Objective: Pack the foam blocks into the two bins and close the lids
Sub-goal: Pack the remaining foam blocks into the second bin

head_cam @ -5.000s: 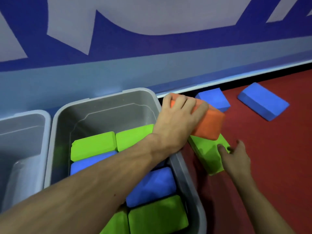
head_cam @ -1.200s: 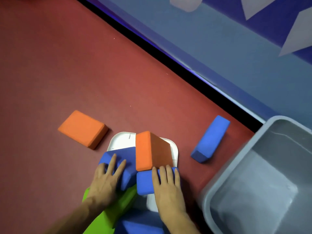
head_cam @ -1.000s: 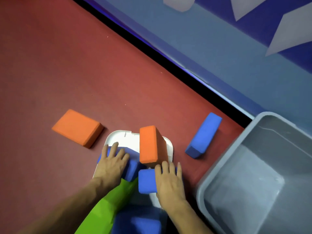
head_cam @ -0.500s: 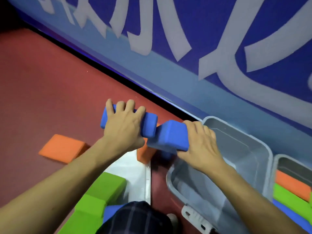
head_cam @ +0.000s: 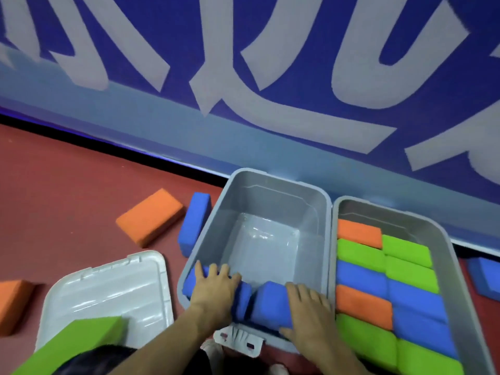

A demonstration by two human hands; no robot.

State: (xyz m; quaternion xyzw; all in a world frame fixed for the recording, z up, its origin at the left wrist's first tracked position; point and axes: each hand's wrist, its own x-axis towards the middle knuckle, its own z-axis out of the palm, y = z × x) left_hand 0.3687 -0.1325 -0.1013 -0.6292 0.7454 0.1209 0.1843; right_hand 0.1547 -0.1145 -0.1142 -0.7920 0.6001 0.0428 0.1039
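Observation:
Two grey bins stand side by side against the wall. The left bin holds only two blue foam blocks, side by side at its near wall. My left hand grips the left blue block from above. My right hand grips the right blue block, fingers over its top and thumb at its near side. The right bin is filled with rows of orange, green and blue blocks.
A white lid lies on the red floor left of the bins, a green block resting on its near end. Loose on the floor are an orange block, a blue block on edge, another orange block and a blue one.
Both hands picked a blue block each off the pile on the lid, carried them right and lowered them into the left bin. The view swung from the floor to the bins.

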